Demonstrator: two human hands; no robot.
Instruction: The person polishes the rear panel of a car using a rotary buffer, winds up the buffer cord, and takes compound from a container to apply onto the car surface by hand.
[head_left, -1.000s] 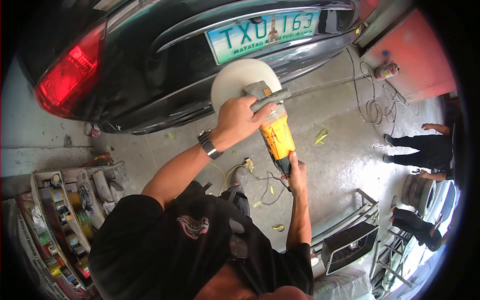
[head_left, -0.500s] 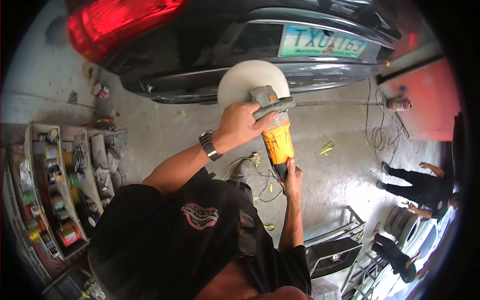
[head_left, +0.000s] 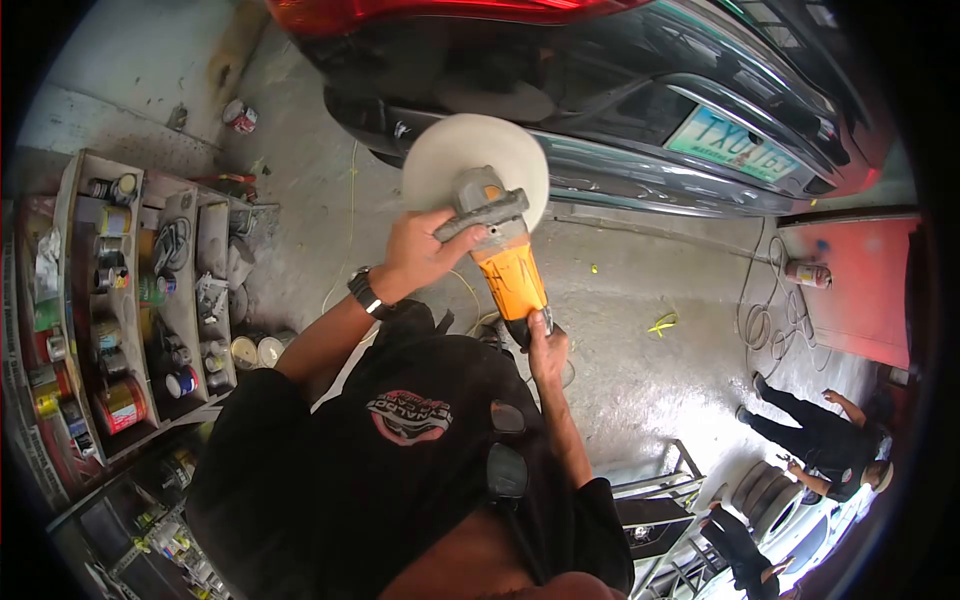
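Note:
My left hand (head_left: 418,255) is wrapped round the dark front handle of an orange polisher (head_left: 513,280). Closed on the rear end of its body is my right hand (head_left: 547,355). A large round whitish pad (head_left: 430,155) is on the polisher's head. Behind the pad lies the dark rear bumper (head_left: 620,165) of a car; whether they touch I cannot tell. The car's licence plate (head_left: 733,145) is to the right and a red tail light (head_left: 440,12) is above.
Shelves (head_left: 150,300) with several cans stand at left. A can (head_left: 240,116) lies near the wall. A coiled hose (head_left: 765,320) is on the floor at right, beside a red panel (head_left: 865,290). Two people in dark clothes, one standing (head_left: 840,440), are at lower right near stacked tires (head_left: 765,495).
The view has turned, so the car and its plate sit further right. The polisher, with both hands on it, has shifted left in view and tilts more to the left.

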